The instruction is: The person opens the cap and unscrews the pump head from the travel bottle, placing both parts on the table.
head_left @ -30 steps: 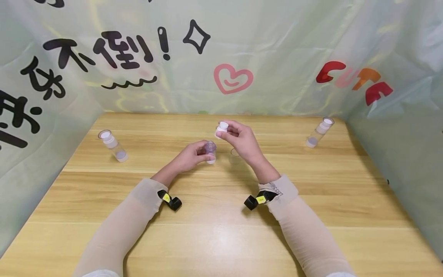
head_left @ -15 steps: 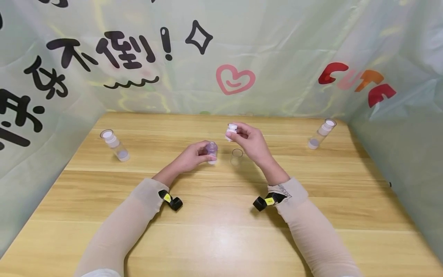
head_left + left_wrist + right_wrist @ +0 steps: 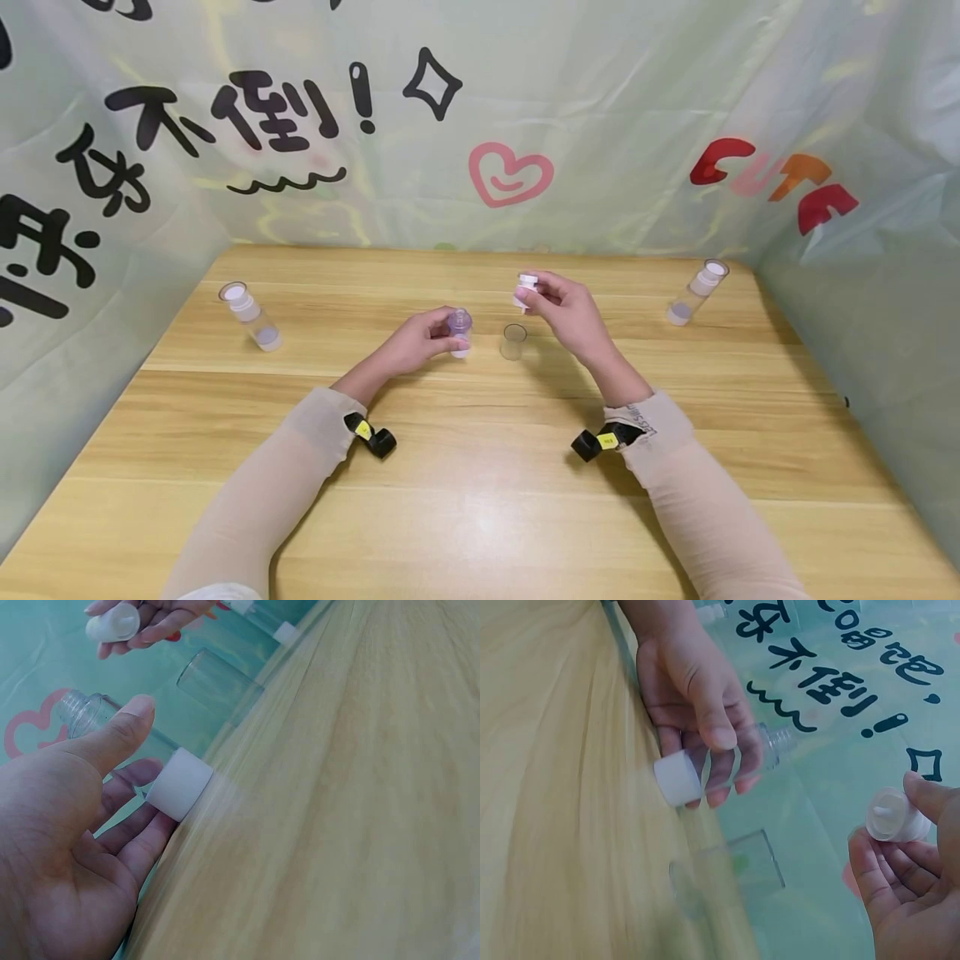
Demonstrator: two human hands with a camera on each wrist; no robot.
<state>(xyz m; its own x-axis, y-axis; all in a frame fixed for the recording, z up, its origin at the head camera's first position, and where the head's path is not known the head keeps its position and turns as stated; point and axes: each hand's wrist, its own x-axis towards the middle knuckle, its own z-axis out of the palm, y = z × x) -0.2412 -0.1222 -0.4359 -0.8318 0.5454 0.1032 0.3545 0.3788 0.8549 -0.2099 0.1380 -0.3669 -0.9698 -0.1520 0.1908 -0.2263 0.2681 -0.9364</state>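
Note:
My left hand (image 3: pixel 411 340) grips a small clear bottle (image 3: pixel 460 323) upright between thumb and fingers. Its threaded neck is uncovered, and the white base (image 3: pixel 180 784) meets or nearly meets the table. To the right and a little higher, my right hand (image 3: pixel 573 317) pinches a white pump head (image 3: pixel 526 290) above the tabletop. The underside of that pump head shows a short white stem (image 3: pixel 887 813) in the right wrist view. Between the hands, a clear cap (image 3: pixel 513 343) stands on the table, touched by neither.
Two more clear bottles with white pump tops stand on the wooden table (image 3: pixel 480 433): one far left (image 3: pixel 253 318), one far right (image 3: pixel 696 293). A printed curtain (image 3: pixel 600 125) hangs behind the table and along its sides.
My right hand has moved right with the pump head, away from the bottle, bringing the clear cap into fuller view. The left hand and its bottle have hardly moved.

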